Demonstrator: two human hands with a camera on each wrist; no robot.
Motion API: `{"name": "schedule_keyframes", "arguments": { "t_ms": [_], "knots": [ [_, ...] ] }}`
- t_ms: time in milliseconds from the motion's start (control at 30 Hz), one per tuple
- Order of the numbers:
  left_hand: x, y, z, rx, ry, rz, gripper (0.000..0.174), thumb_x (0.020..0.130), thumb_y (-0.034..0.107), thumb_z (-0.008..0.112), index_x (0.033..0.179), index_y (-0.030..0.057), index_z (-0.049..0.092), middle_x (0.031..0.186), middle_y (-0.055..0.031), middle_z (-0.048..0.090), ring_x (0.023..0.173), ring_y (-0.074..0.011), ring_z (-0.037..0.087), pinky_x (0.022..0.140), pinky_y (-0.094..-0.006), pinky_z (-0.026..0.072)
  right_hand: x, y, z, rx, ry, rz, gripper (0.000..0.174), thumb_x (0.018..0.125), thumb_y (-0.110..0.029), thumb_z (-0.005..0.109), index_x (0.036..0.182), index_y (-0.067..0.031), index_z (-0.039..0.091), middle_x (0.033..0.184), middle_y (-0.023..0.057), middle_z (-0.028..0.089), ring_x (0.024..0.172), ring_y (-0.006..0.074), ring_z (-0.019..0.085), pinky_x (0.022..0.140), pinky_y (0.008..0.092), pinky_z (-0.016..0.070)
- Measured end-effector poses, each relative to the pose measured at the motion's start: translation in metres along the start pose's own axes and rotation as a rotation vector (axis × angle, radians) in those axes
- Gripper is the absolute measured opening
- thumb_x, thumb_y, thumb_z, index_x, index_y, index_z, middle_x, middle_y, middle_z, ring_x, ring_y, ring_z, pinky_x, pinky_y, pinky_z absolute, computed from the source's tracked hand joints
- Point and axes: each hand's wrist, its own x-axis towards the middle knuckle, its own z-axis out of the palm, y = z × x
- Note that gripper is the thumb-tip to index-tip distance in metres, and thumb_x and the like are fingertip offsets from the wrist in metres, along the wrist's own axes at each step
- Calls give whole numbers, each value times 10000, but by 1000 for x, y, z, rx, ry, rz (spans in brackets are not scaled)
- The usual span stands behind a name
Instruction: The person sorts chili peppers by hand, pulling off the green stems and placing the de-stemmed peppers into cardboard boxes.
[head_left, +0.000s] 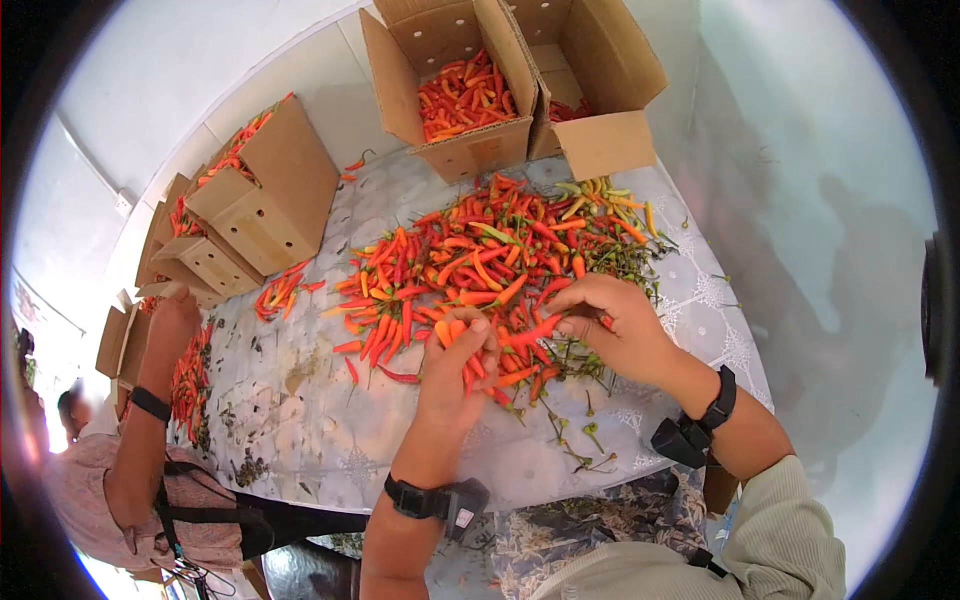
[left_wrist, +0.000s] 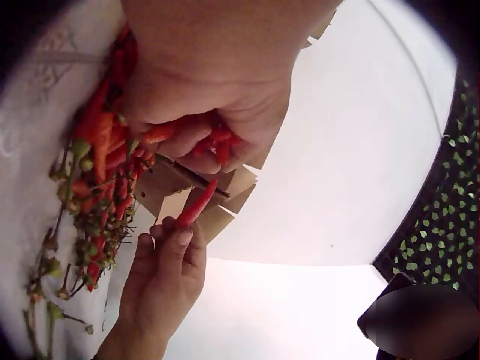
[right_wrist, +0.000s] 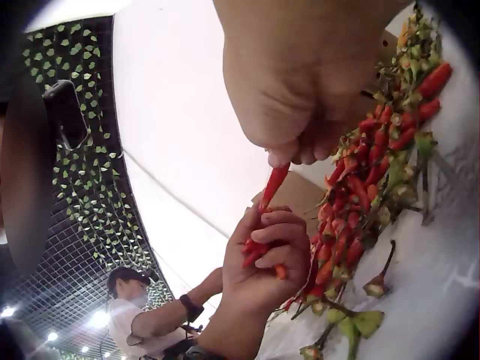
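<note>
My left hand (head_left: pixel 455 372) holds several red and orange chili peppers (right_wrist: pixel 255 251) in its curled fingers, low over the near side of a big chili heap (head_left: pixel 470 250). Between the thumb and fingers of my right hand (head_left: pixel 625 325) is one red chili pepper (left_wrist: pixel 198 206), pinched at one end. Its other end points toward the left hand, and in the right wrist view it reaches right to those fingertips. Loose green stems (head_left: pixel 590 430) lie on the patterned tablecloth (head_left: pixel 480 460) below the right hand.
Two open cardboard boxes (head_left: pixel 470 155) with chilies stand at the back. More filled boxes (head_left: pixel 270 190) line the left side. Another person's arm (head_left: pixel 150 370) reaches over the table there, near a smaller chili pile (head_left: pixel 190 385). A wall (head_left: pixel 830 250) runs along the right.
</note>
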Motion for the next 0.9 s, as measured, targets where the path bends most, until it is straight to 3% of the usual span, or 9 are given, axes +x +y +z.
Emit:
{"name": "schedule_keyframes", "arguments": {
  "t_ms": [67, 133, 167, 233, 333, 533, 667, 767, 900],
  "knots": [
    [0, 1, 1, 52, -10, 25, 125, 854, 108, 614, 940, 76, 529, 743, -39, 559, 572, -87, 516, 401, -188, 338, -1, 1, 2, 85, -47, -52, 196, 793, -17, 650, 986, -34, 621, 859, 76, 607, 798, 173, 605, 683, 289, 477],
    [1, -1, -3, 157, -38, 36, 155, 849, 130, 637, 955, 70, 542, 761, -42, 570, 590, -93, 528, 448, -195, 388, -4, 0, 6, 303, -101, 92, 183, 800, -27, 658, 980, -20, 629, 868, 72, 619, 805, 150, 611, 701, 278, 487],
    [1, -4, -4, 302, -72, 52, 182, 840, 145, 654, 964, 65, 547, 771, -44, 576, 601, -97, 535, 481, -201, 408, -5, 0, 8, 413, -128, 165, 177, 803, -31, 661, 977, -13, 632, 872, 71, 625, 809, 138, 614, 710, 273, 492],
    [3, -12, -6, 594, -135, 85, 238, 823, 175, 690, 980, 54, 557, 791, -48, 587, 624, -104, 549, 546, -213, 448, -6, -3, 6, 361, -162, 207, 156, 806, -42, 668, 954, -1, 640, 861, 64, 629, 811, 123, 614, 717, 270, 498],
    [2, -12, -2, 561, -157, -11, 270, 785, 168, 728, 968, 58, 562, 824, -51, 611, 586, -62, 528, 452, -202, 395, -5, -5, 6, 300, -159, 188, 136, 804, -55, 676, 927, -4, 650, 848, 62, 637, 785, 119, 617, 699, 269, 502],
    [-6, -1, 11, 488, -179, -189, 271, 767, 161, 745, 962, 68, 580, 742, -24, 630, 539, -53, 510, 445, -179, 373, -6, 3, 10, 204, -99, 121, 155, 789, -93, 699, 924, -30, 659, 831, 62, 643, 745, 130, 619, 666, 270, 496],
    [-6, -5, 9, 477, -182, -149, 262, 763, 158, 747, 949, 70, 586, 743, -19, 628, 521, -40, 499, 431, -172, 363, -4, -1, 10, 297, -151, 203, 151, 777, -102, 712, 904, -35, 662, 807, 60, 634, 732, 133, 616, 654, 274, 493],
    [-6, -4, 10, 455, -192, -161, 255, 760, 138, 744, 948, 69, 587, 746, -17, 628, 519, -36, 499, 428, -170, 366, -4, -1, 7, 146, -163, 108, 133, 785, -34, 701, 904, -11, 647, 836, 45, 602, 761, 109, 617, 668, 242, 509],
    [-7, -5, 9, 424, -201, -178, 233, 768, 91, 722, 954, 58, 586, 766, -28, 630, 522, -38, 500, 430, -172, 371, -5, 3, 7, 205, -185, 160, 126, 778, -32, 704, 890, -13, 649, 826, 41, 604, 737, 103, 609, 649, 236, 499]
  ]
}}
